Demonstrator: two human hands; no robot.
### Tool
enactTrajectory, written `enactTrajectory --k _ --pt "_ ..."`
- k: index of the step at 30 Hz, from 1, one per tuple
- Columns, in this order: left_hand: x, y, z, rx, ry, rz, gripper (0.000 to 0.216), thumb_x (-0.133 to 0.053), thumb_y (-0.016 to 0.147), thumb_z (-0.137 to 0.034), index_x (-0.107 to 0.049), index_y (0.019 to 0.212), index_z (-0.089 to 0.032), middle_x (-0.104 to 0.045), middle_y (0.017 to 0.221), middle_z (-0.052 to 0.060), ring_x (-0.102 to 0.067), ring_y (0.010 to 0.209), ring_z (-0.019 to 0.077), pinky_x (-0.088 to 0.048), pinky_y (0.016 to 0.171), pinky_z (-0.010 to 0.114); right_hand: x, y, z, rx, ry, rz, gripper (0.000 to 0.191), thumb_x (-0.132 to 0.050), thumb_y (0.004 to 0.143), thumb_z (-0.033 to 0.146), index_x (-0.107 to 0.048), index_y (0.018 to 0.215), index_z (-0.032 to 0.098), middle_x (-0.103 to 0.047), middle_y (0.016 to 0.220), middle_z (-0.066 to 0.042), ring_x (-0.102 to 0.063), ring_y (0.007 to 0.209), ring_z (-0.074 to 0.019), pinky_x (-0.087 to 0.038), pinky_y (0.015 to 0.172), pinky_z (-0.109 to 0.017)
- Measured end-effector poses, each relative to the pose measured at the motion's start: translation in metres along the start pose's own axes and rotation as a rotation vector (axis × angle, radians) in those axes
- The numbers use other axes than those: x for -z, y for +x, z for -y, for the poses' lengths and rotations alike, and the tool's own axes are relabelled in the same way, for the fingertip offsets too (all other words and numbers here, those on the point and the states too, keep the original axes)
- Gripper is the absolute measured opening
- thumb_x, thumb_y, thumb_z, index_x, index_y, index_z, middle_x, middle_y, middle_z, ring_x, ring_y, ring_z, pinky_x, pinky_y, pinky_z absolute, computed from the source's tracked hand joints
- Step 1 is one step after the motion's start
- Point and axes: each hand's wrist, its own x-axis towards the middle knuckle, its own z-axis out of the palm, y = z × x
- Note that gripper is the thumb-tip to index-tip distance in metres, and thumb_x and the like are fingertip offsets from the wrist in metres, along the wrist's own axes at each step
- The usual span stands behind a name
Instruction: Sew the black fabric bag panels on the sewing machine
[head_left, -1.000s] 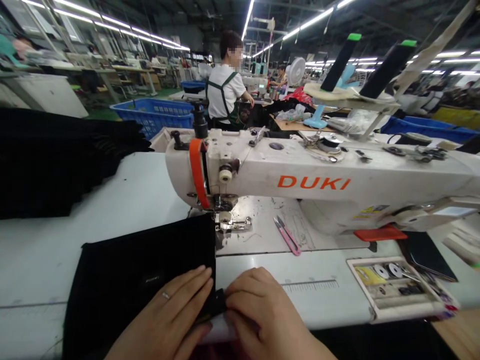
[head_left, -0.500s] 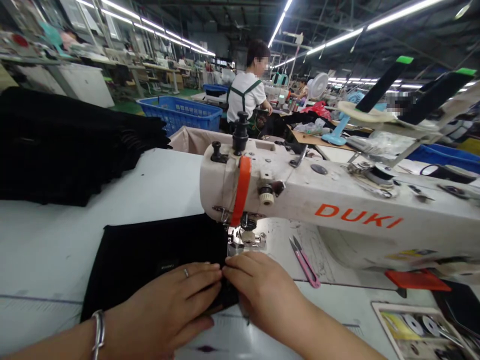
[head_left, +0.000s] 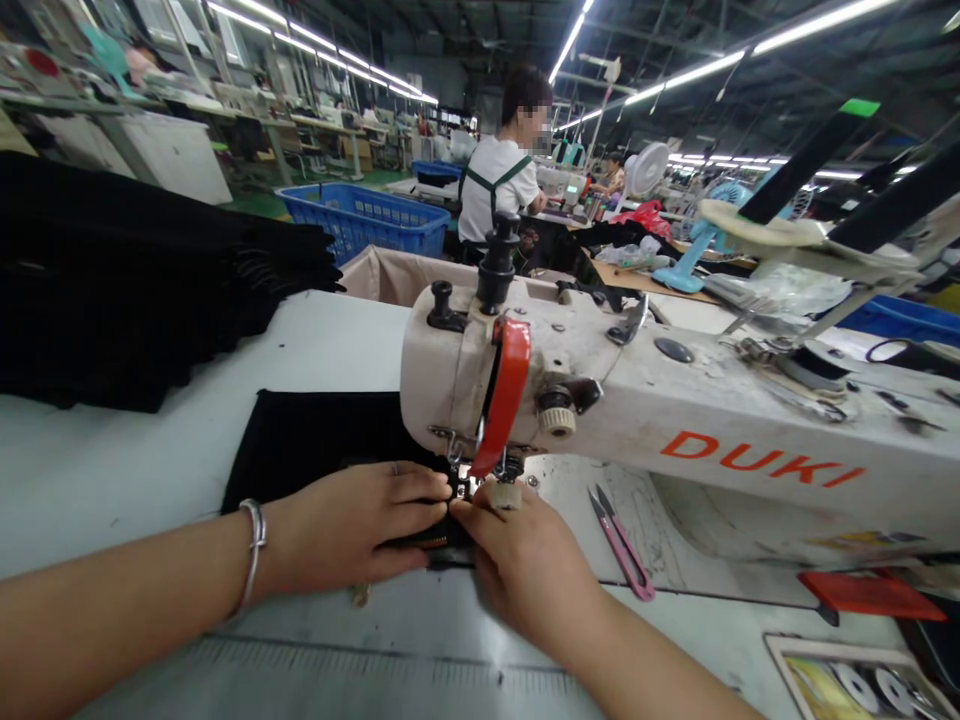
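Note:
A black fabric piece (head_left: 315,440) lies flat on the white table under the head of a white DUKI sewing machine (head_left: 675,420). My left hand (head_left: 352,525) rests flat on the fabric, fingers together and stretched toward the needle. My right hand (head_left: 525,560) meets it fingertip to fingertip, pinching the fabric's edge right in front of the presser foot (head_left: 480,490). A silver bracelet sits on my left wrist.
A tall stack of black fabric (head_left: 135,290) lies at the far left. Pink thread snips (head_left: 622,545) lie right of the needle. A bobbin tray (head_left: 862,680) sits at the lower right. A blue basket (head_left: 367,215) and a seated person (head_left: 502,180) are beyond the table.
Both hands slid the black fabric forward to the presser foot. The camera has leaned in closer and lower toward the needle.

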Motion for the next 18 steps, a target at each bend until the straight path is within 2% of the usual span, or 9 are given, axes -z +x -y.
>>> enactTrajectory --k 6,9,13,16,18 --pt "0.008 0.009 0.007 0.094 0.001 0.038 0.025 -0.058 0.101 -0.035 -0.070 0.116 -0.018 -0.070 0.123 0.006 -0.061 0.120 0.0214 -0.045 0.112 0.034 -0.004 -0.001 0.001 -0.059 -0.007 -0.010 0.040 -0.052 0.084 0.006 -0.066 0.120 0.016 -0.066 0.109 -0.013 -0.056 0.096 -0.0297 -0.054 0.082 -0.044" --pt "0.009 0.002 0.008 0.096 0.045 0.051 0.022 -0.057 0.101 -0.025 -0.069 0.119 -0.020 -0.071 0.121 0.005 -0.061 0.119 0.0209 -0.042 0.115 0.039 -0.001 -0.004 0.002 -0.084 0.045 -0.095 0.032 -0.050 0.084 0.005 -0.066 0.110 0.015 -0.064 0.106 -0.013 -0.054 0.096 -0.0287 -0.051 0.081 -0.042" --pt "0.004 -0.013 0.014 0.162 -0.010 -0.029 0.028 -0.051 0.103 -0.018 -0.067 0.125 -0.020 -0.070 0.124 0.005 -0.061 0.118 0.0191 -0.047 0.111 0.038 0.005 -0.004 0.000 -0.181 -0.032 -0.202 0.014 -0.049 0.093 0.013 -0.063 0.094 0.014 -0.063 0.092 -0.011 -0.053 0.089 -0.0279 -0.047 0.077 -0.042" --pt "-0.003 -0.017 0.012 0.228 -0.101 -0.108 0.024 -0.056 0.102 -0.025 -0.068 0.122 -0.022 -0.071 0.124 0.004 -0.064 0.115 0.0189 -0.051 0.107 0.038 0.005 -0.004 -0.002 -0.214 -0.127 -0.161 0.020 -0.052 0.099 0.022 -0.062 0.082 0.017 -0.063 0.078 -0.008 -0.054 0.080 -0.0272 -0.045 0.073 -0.042" --pt "-0.008 -0.015 0.005 0.260 -0.124 -0.158 0.021 -0.058 0.100 -0.026 -0.070 0.118 -0.022 -0.074 0.118 0.003 -0.067 0.111 0.0188 -0.054 0.103 0.038 0.003 -0.005 -0.002 -0.208 -0.109 -0.158 0.022 -0.056 0.098 0.026 -0.062 0.078 0.018 -0.062 0.073 -0.007 -0.054 0.078 -0.0267 -0.045 0.072 -0.041"
